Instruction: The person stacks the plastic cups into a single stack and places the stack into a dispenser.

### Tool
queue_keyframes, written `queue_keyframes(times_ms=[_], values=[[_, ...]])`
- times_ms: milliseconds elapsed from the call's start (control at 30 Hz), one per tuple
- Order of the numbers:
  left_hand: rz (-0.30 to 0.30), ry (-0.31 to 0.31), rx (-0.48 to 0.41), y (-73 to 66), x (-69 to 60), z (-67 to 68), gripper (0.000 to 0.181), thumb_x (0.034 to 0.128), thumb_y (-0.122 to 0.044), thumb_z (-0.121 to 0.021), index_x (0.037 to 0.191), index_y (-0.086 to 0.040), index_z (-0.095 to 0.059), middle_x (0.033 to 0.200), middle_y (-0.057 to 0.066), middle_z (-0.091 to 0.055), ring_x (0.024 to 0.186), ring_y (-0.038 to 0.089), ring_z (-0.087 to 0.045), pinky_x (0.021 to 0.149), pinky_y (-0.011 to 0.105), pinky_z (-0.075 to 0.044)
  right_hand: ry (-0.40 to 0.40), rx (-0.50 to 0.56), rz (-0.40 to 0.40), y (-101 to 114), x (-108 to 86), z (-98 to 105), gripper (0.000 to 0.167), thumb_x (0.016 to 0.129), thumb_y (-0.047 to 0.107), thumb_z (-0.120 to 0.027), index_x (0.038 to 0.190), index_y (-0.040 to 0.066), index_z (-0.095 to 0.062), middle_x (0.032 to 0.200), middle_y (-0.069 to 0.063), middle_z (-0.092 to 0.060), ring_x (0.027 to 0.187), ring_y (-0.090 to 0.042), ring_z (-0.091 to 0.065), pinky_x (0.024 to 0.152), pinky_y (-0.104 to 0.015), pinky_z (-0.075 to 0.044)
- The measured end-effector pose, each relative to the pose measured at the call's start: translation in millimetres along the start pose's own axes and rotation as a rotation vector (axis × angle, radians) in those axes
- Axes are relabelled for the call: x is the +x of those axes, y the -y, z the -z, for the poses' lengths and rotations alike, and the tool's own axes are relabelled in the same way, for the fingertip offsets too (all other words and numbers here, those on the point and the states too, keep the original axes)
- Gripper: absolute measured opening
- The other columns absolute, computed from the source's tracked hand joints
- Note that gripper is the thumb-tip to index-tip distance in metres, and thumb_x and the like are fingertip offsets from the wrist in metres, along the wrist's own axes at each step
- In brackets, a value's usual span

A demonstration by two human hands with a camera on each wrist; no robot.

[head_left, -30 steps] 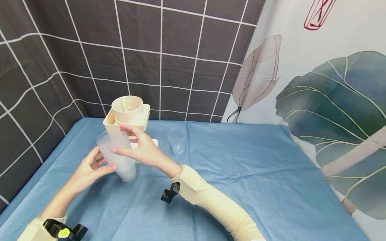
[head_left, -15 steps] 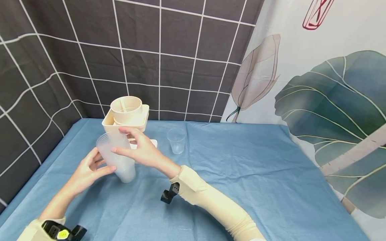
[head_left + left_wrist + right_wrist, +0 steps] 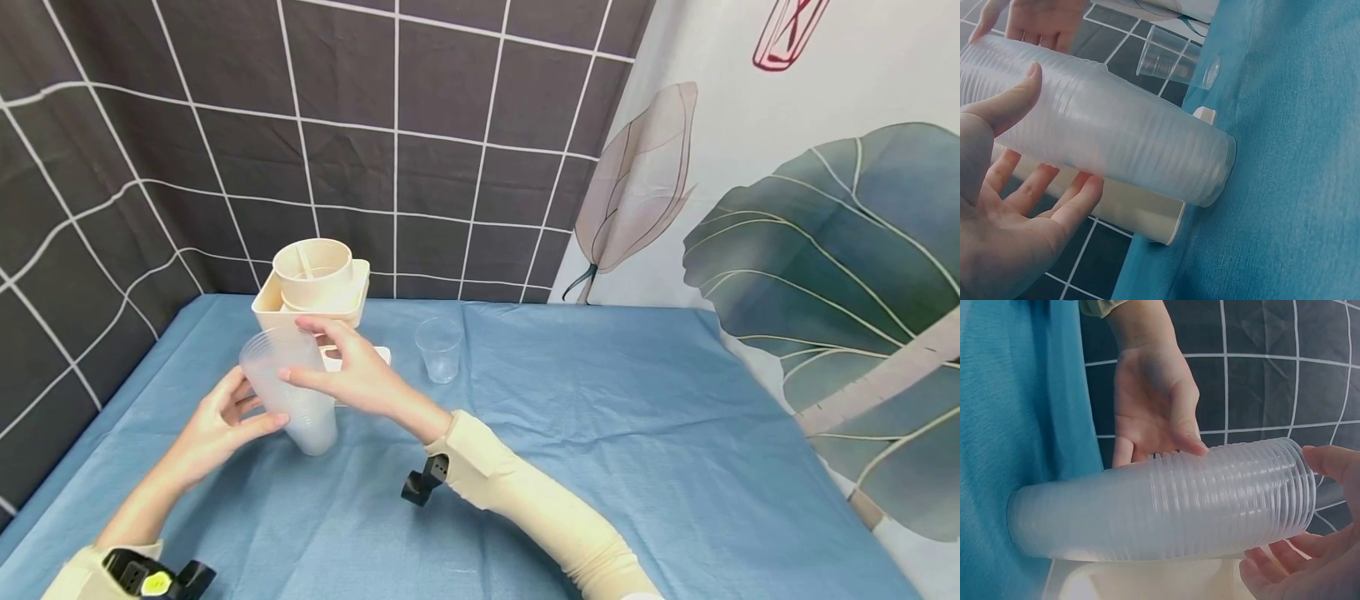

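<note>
A tall stack of nested clear plastic cups [image 3: 307,417] leans to the left, its closed end down at the blue cloth. My left hand [image 3: 213,429] holds the stack from the left, with the thumb on the near side and the other fingers beneath, as the left wrist view shows. Near the open rims, my right hand [image 3: 356,372] grips the stack between thumb and fingers; in the right wrist view its thumb touches the outermost rim. A single clear cup [image 3: 440,350] stands upright on the cloth, to the right and apart from both hands.
Behind the stack stands a cream rectangular container [image 3: 270,315] with a round, divided cream holder [image 3: 318,283] on it. A small white item [image 3: 382,356] is partly hidden behind my right hand. The blue cloth [image 3: 600,433] covers the table; a dark gridded curtain [image 3: 442,175] hangs behind.
</note>
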State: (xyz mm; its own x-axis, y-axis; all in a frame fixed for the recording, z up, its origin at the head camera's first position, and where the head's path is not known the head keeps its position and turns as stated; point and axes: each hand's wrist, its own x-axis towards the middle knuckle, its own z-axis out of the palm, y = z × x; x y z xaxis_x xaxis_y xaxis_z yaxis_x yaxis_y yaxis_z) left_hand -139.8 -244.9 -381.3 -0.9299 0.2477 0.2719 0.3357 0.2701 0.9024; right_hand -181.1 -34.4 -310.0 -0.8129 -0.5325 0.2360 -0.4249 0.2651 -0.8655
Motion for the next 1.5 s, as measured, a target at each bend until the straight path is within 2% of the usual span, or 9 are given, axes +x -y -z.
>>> queue_keyframes(times_ms=[200,433,667,833,1067,1367,1500], values=[[0.005,-0.002,0.005,0.6,-0.4,0.0,0.077,0.0852,0.006,-0.064,0.149,-0.013,-0.026,0.124,-0.028,-0.051,0.108,-0.012,-0.054,0.080,0.010,-0.051,-0.013,-0.048,0.067,-0.8,-5.1,3.1,0.060,0.087,0.022,-0.070,0.140,0.011,-0.046,0.142,-0.002,-0.049,0.124,-0.009,-0.052,0.105,-0.021,-0.042],[-0.007,0.001,-0.016,-0.8,-0.8,0.5,0.075,0.0852,0.007,-0.064,0.148,-0.013,-0.028,0.124,-0.026,-0.052,0.107,-0.011,-0.056,0.081,0.011,-0.052,-0.068,-0.128,0.124,0.3,-12.8,10.5,0.059,0.085,0.021,-0.072,0.137,0.012,-0.047,0.138,-0.003,-0.052,0.122,-0.010,-0.053,0.102,-0.021,-0.045],[0.009,-0.009,0.013,-0.8,0.2,0.1,0.076,0.0852,0.004,-0.066,0.148,-0.013,-0.027,0.123,-0.027,-0.051,0.106,-0.012,-0.055,0.081,0.010,-0.051,-0.118,-0.120,0.178,-3.0,-20.4,24.3,0.054,0.084,0.011,-0.072,0.133,0.005,-0.049,0.133,-0.009,-0.054,0.119,-0.021,-0.055,0.100,-0.018,-0.045],[0.013,-0.013,0.018,0.1,1.6,-0.6,0.075,0.0845,0.005,-0.066,0.147,-0.011,-0.028,0.123,-0.027,-0.051,0.106,-0.012,-0.055,0.080,0.010,-0.051,-0.174,-0.125,0.214,-9.4,-25.6,34.8,0.052,0.083,0.008,-0.072,0.130,0.002,-0.051,0.127,-0.013,-0.056,0.116,-0.025,-0.056,0.098,-0.019,-0.047],[0.025,-0.019,0.030,0.7,1.5,-0.1,0.076,0.0845,0.005,-0.066,0.148,-0.010,-0.027,0.122,-0.029,-0.050,0.106,-0.013,-0.054,0.080,0.009,-0.050,-0.255,-0.110,0.207,-17.5,-32.3,50.0,0.052,0.080,0.007,-0.074,0.128,0.003,-0.053,0.126,-0.011,-0.057,0.114,-0.023,-0.057,0.097,-0.033,-0.050],[0.032,-0.021,0.036,-0.2,0.9,-0.2,0.076,0.0849,0.003,-0.067,0.148,-0.009,-0.026,0.122,-0.028,-0.050,0.105,-0.013,-0.054,0.079,0.010,-0.051,-0.324,-0.065,0.189,-31.0,-42.3,65.2,0.055,0.079,0.007,-0.076,0.129,0.004,-0.052,0.129,-0.012,-0.056,0.114,-0.025,-0.056,0.095,-0.046,-0.050],[0.021,-0.022,0.030,0.5,0.8,-0.4,0.076,0.0842,0.005,-0.067,0.147,-0.010,-0.027,0.122,-0.028,-0.051,0.105,-0.012,-0.055,0.079,0.010,-0.051,-0.373,-0.080,0.179,-38.8,-44.9,71.9,0.058,0.077,0.009,-0.078,0.129,0.004,-0.052,0.128,-0.011,-0.056,0.115,-0.026,-0.054,0.095,-0.044,-0.050]])
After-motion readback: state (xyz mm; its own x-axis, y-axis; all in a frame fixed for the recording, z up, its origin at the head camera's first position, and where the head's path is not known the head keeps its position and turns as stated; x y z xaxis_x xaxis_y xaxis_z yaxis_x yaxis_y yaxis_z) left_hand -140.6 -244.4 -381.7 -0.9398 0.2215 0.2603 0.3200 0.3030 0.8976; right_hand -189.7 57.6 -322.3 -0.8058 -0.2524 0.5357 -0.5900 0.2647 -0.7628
